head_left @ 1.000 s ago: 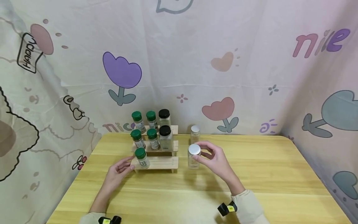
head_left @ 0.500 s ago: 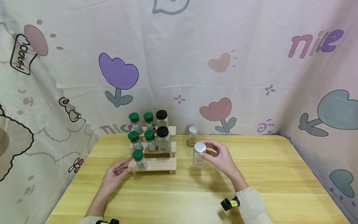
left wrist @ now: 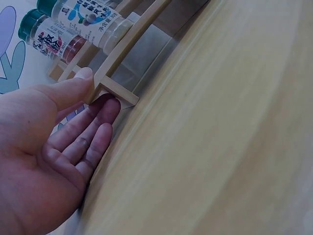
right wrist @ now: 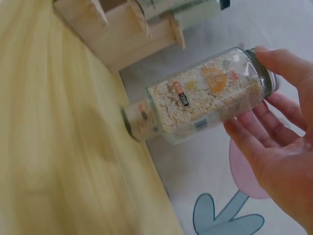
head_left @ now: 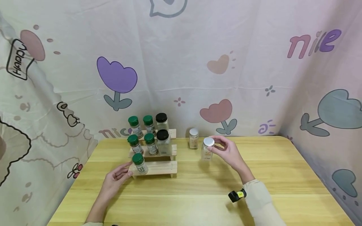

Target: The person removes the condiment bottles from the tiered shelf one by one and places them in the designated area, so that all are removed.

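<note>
Since a second ago we've carried the silver-lidded jar up toward 1 o'clock, so it's now just beside the other silver-lidded jar, right hand pinching its lid with curled fingertips, while our left hand stays at the wooden rack's near-left corner, fingers relaxed and straight.

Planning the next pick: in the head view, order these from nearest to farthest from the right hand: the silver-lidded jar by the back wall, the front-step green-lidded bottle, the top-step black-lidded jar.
From the right hand:
1. Silver-lidded jar, just to its left, by the back wall.
2. Top-step black-lidded jar, farther left, at the rack's back.
3. Front-step green-lidded bottle, farthest left, by the left hand.
</note>
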A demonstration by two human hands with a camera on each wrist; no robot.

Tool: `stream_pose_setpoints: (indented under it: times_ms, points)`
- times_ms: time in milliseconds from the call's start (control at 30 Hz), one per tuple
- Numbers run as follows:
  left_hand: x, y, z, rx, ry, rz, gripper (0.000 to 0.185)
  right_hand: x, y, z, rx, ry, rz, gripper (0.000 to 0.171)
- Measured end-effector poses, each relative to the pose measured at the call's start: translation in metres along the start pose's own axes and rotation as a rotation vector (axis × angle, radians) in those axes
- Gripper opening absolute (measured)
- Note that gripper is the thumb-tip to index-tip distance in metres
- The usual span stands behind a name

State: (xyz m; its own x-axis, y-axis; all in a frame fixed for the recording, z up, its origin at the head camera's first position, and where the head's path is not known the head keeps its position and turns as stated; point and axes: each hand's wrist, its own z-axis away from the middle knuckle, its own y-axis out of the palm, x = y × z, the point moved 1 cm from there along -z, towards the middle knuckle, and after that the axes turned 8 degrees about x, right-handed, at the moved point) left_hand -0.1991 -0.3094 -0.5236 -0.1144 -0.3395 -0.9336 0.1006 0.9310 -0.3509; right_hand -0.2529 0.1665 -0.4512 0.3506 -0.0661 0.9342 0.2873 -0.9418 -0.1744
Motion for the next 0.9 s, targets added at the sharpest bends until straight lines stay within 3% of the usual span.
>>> stream_pose_setpoints:
  times_ms: [400,900]
  points:
    - [0.001,-0.001,-0.001,-0.006,-0.041,-0.029,0.049,-0.011,-0.024,-0.023,-0.006,0.005,0.105,0.041]
    - [0.001,-0.001,-0.002,-0.011,-0.023,-0.037,0.049,-0.036,-0.034,-0.045,-0.026,0.044,0.117,0.042]
